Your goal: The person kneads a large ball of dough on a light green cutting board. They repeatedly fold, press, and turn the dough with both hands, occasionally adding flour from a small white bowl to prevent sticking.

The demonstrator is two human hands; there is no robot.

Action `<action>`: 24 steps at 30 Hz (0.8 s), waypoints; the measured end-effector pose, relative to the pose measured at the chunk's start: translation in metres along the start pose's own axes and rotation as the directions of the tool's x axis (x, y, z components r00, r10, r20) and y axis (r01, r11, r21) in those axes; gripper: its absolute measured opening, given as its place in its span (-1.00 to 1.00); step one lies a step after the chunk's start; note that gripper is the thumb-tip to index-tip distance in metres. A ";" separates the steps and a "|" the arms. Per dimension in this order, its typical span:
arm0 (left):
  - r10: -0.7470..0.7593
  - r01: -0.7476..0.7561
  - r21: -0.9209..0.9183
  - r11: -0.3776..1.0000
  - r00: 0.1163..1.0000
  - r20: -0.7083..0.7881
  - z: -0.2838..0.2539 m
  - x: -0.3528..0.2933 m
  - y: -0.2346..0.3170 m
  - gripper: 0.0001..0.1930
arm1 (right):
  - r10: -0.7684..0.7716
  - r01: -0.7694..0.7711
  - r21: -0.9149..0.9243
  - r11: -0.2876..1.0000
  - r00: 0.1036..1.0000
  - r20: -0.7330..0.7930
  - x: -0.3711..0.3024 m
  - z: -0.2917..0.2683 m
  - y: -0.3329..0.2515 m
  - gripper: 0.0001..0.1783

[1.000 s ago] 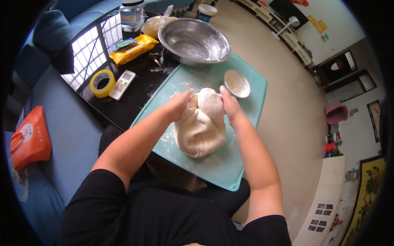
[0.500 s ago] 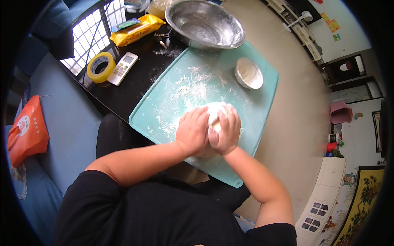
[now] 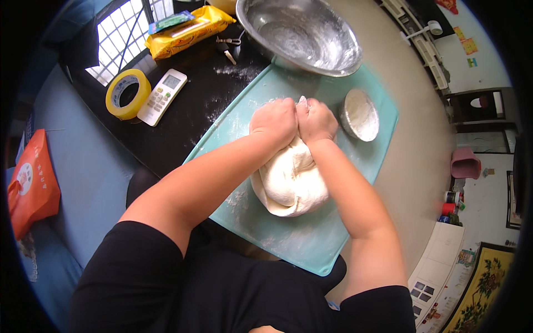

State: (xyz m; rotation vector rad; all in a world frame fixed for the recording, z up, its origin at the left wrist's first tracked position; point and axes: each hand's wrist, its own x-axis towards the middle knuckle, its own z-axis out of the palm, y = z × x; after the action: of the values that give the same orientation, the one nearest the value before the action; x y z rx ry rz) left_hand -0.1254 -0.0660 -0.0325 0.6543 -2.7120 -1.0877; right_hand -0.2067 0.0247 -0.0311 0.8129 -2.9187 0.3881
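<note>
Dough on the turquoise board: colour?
The dough is plain creamy white; it shows best in the head view.

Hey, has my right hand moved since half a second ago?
Yes, forward, away from you. Judged against the small bowl, your right hand was nearer you; now they are about level.

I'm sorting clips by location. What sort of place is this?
Probably a home living room: blue sofa, remote control on the black table, and yellow floral wall hanging.
</note>
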 end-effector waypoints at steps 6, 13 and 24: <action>0.107 -0.103 0.045 0.994 0.991 -0.079 0.007 0.005 -0.021 -0.68 | 0.172 -0.156 -0.135 0.978 0.979 0.113 0.003 -0.006 -0.015 -0.44; 0.050 -0.038 -0.151 0.988 0.996 0.078 -0.059 -0.066 0.060 -0.62 | 0.122 -0.197 0.378 0.905 0.970 0.211 -0.096 -0.133 -0.002 -0.52; 0.550 -0.503 0.255 0.826 0.817 -0.171 -0.007 -0.184 0.008 -0.44 | -0.463 0.513 0.039 0.857 0.802 -0.378 -0.203 -0.056 0.025 -0.28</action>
State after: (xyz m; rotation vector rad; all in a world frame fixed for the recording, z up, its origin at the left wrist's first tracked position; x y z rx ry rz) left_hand 0.0384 0.0172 -0.0171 0.0171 -2.5616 -0.5626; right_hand -0.0448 0.1608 -0.0130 1.3162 -2.2545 0.6153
